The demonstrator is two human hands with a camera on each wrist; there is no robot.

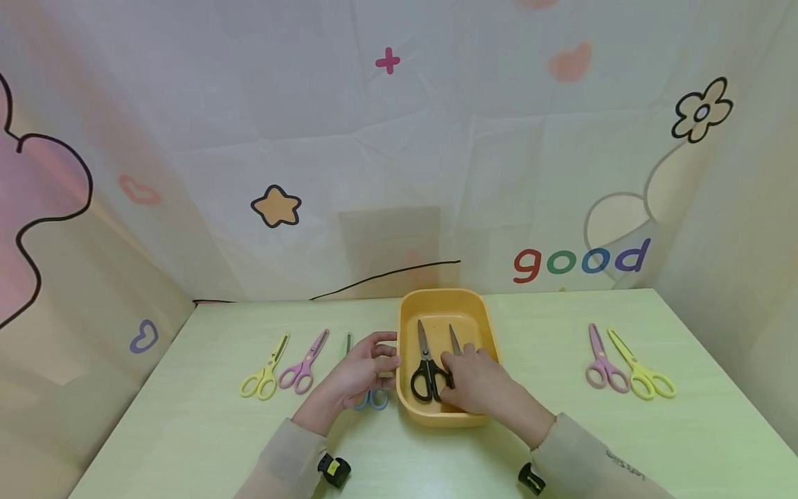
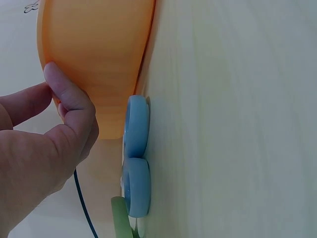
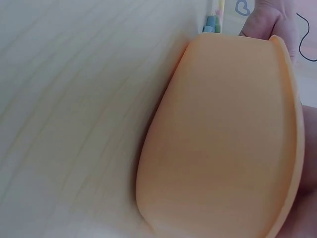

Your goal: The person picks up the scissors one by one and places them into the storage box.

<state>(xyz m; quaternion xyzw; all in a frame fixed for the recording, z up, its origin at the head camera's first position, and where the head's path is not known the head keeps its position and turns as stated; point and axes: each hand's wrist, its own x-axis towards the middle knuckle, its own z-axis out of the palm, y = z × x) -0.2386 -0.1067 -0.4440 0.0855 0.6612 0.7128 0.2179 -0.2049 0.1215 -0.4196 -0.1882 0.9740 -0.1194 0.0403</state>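
Note:
A yellow plastic bin (image 1: 445, 296) stands at the middle of the table. Inside lie black-handled scissors (image 1: 427, 367), blades pointing to the far side. My right hand (image 1: 480, 380) reaches into the bin and grips a second pair of black-handled scissors (image 1: 455, 338); its blades stick out past my fingers, and most of its handle is hidden. At the left rim, my left hand (image 1: 364, 367) has bent fingers, with thumb and fingertip (image 2: 54, 74) pinching the edge. Below that hand lie blue-handled scissors (image 2: 137, 126), partly covered in the head view.
To the left lie yellow scissors (image 1: 266, 374) and purple scissors (image 1: 303, 369). A green scissors tip (image 1: 349, 339) shows behind my left hand. Another purple pair (image 1: 602, 364) and yellow pair (image 1: 642, 371) lie on the right. A printed curtain (image 1: 399, 159) hangs behind the table.

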